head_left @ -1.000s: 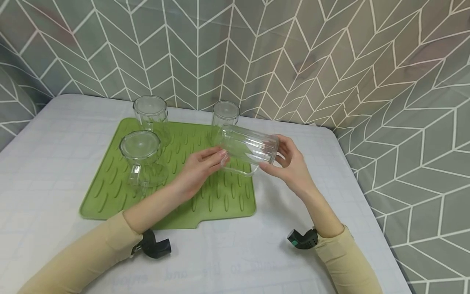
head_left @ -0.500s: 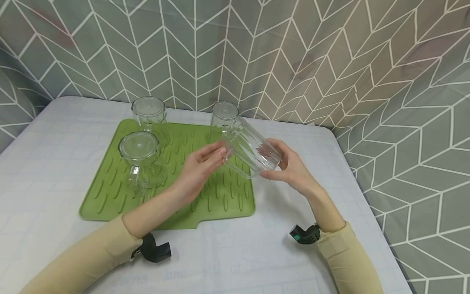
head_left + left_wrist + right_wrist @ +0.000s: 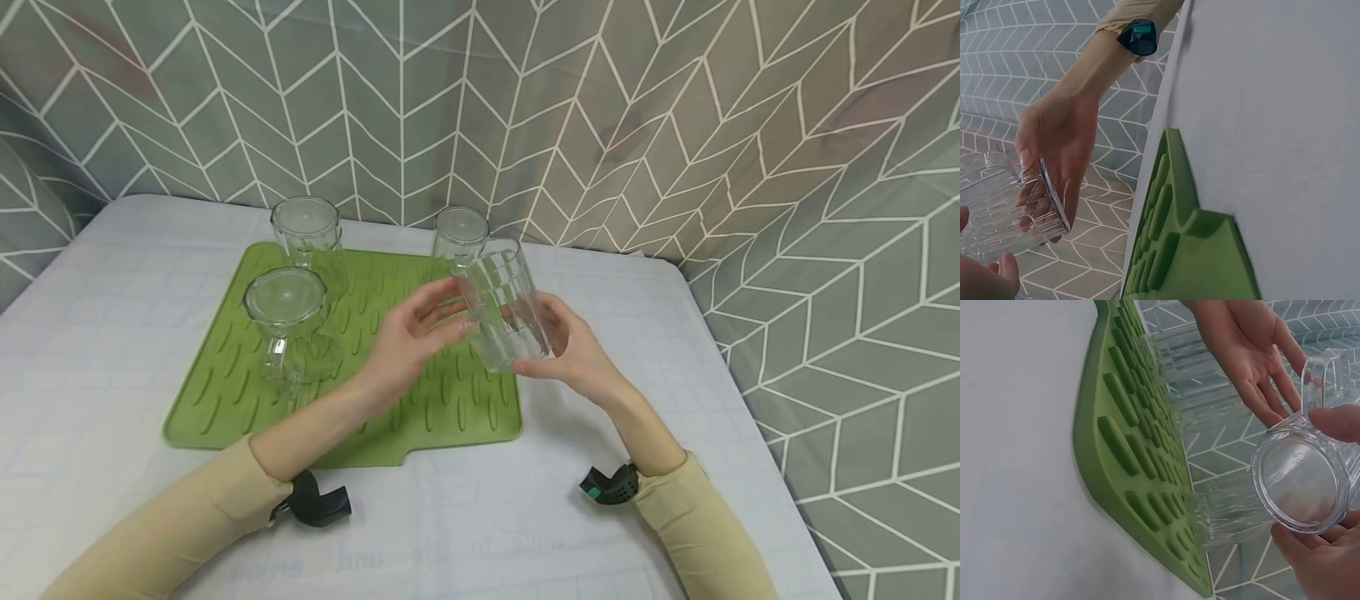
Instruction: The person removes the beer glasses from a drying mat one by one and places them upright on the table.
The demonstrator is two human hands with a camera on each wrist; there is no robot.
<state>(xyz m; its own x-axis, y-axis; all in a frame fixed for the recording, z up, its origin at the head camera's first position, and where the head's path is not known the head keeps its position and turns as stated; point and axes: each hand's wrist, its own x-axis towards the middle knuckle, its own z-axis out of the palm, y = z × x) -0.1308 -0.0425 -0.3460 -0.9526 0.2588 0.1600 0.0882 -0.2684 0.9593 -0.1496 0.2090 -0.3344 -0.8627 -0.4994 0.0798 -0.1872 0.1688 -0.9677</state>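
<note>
Curling thumb and fingers round the base of a clear, ribbed glass mug (image 3: 501,312), the right hand (image 3: 576,353) holds it, tilted, at its own ten o'clock. At the mug's nine, the left hand (image 3: 408,337) spreads loosely. Below lies a green, ridged mat (image 3: 375,446).

A white, cloth-covered tabletop (image 3: 465,512) shows rounded far corners and faint blue lettering (image 3: 369,558) across its near side. Directly on it, left of centre and close to the far edge, lies a green mat (image 3: 450,400) with rounded corners, rows of raised, elongated ridges (image 3: 1117,445) and, at its near edge, a broad tab (image 3: 367,455) jutting out
</note>
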